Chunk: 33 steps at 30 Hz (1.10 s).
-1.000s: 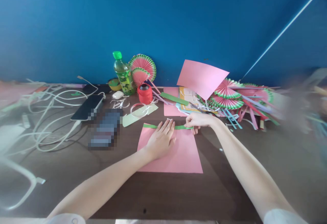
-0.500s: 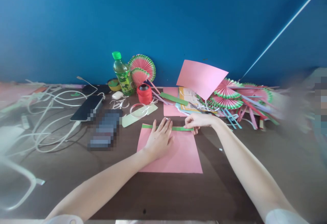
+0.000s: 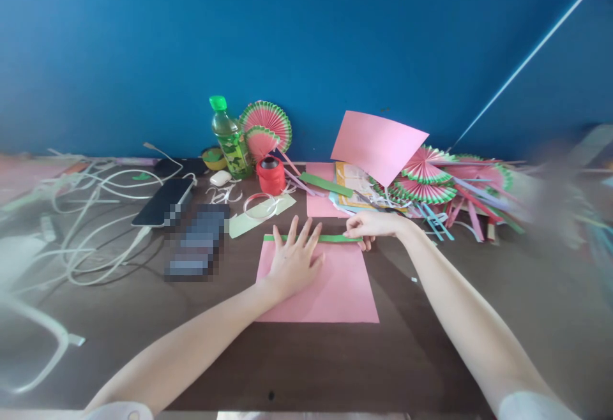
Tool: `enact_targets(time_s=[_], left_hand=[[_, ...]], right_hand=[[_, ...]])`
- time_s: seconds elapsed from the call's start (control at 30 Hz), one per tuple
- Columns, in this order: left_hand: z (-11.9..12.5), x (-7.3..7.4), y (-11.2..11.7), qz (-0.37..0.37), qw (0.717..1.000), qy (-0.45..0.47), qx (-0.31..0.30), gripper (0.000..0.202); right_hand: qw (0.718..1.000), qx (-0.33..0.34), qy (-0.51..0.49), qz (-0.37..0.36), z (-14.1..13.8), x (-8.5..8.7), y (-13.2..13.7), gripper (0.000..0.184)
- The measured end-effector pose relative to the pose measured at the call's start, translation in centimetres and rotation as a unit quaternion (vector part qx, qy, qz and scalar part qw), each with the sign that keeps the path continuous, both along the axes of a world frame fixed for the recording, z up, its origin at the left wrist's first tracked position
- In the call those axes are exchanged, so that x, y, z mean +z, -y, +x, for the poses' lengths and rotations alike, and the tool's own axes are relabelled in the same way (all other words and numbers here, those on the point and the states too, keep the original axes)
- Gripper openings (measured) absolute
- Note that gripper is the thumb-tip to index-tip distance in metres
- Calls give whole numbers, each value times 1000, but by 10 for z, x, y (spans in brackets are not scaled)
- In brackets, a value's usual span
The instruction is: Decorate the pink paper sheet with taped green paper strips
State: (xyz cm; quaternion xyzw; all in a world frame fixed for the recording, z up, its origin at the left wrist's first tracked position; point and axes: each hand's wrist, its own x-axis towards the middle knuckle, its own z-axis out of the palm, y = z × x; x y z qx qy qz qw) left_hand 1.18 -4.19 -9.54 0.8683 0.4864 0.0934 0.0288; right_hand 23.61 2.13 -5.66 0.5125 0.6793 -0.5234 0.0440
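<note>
A pink paper sheet [image 3: 335, 292] lies flat on the dark table, with a green paper strip [image 3: 330, 239] along its far edge. My left hand [image 3: 294, 260] rests palm down on the sheet, fingers spread, the fingertips reaching across the strip. At the far right corner my right hand [image 3: 366, 225] pinches the strip's right end between thumb and fingers. Part of the strip is hidden under my left fingers.
Behind stand a green-capped bottle [image 3: 232, 142], pink-green paper fans [image 3: 268, 123] and a red container [image 3: 271, 176]. A tape roll [image 3: 260, 207] lies on pale green paper. Phones [image 3: 163, 202] and white cables sit left; a curved pink sheet [image 3: 378, 145] and paper strips [image 3: 472, 206] pile right.
My left fingers have spread apart, and the hand has shifted slightly left along the strip. My right hand keeps its pinch at the right end.
</note>
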Motion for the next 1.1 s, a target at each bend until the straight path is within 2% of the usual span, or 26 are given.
enact_targets(time_s=[0.13, 0.23, 0.33, 0.4, 0.53, 0.63, 0.77, 0.9, 0.97, 1.1], left_hand=[[0, 4, -4, -45, 997, 64, 10, 57], [-5, 10, -14, -113, 978, 172, 28, 58], [-13, 14, -26, -150, 942, 294, 59, 56], [-19, 14, -34, -142, 917, 364, 74, 55], [-24, 7, -45, -156, 847, 498, 97, 43], [-25, 2, -49, -169, 806, 557, 107, 35], [-27, -4, -54, -188, 766, 607, 94, 31], [-28, -6, -56, -198, 719, 660, 93, 30], [-27, -4, -54, -200, 722, 656, 94, 28], [-27, 4, -49, -205, 785, 580, 67, 25]], right_hand=[[1000, 8, 11, 10, -1, 2, 0, 36], [1000, 16, 5, 11, 0, 5, 1, 35], [1000, 20, 9, 18, 2, 9, 2, 34], [999, 23, 8, 27, 2, 13, 3, 33], [999, 10, -2, 34, 0, 22, 7, 33], [1000, -2, -9, 25, -1, 23, 8, 31], [999, -9, -45, 9, 2, 19, 7, 30], [992, -34, -120, 26, 3, 19, 7, 29], [981, -42, -185, 29, 0, 22, 8, 27], [944, -84, -316, 40, -8, 26, 12, 24]])
